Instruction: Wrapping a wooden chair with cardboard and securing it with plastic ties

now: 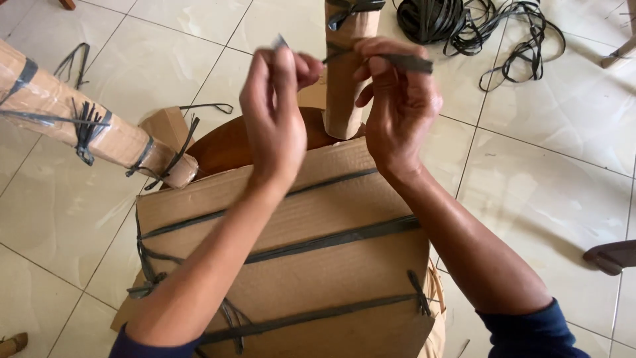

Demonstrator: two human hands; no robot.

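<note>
Both hands pull a dark strap around a cardboard-wrapped leg.
The left hand [275, 109] pinches one end of the strap [404, 62]; the right hand [397, 99] grips the other, just beside the leg [344, 93], above the strapped cardboard [318, 278].

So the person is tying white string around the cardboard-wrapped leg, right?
Not quite. The head view shows the strap is dark grey-black, not white. The left hand and right hand do pull it at the cardboard-wrapped leg.
</note>
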